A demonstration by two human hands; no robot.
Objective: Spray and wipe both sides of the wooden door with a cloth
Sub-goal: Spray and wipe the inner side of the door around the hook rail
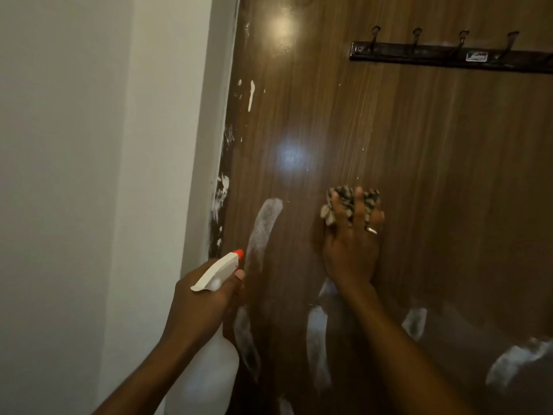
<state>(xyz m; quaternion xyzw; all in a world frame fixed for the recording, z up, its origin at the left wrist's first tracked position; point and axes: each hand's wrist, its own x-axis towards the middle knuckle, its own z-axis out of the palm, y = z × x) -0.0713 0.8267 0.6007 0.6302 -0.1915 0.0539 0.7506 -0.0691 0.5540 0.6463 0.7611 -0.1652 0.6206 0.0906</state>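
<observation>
Fingers of the right hand were spread out flat, pressing a patterned cloth against the door, with the cloth bunched under the fingertips near the middle of the view. Down at 7 o'clock the left hand was wrapped tight around the neck of a white spray bottle, with its orange nozzle pointed at the wood. White foamy streaks ran down the door between and below both hands. Paint smears marked the door's left edge beside the white wall. Farthest off, at 1 o'clock, a dark hook rack was mounted on the door.
</observation>
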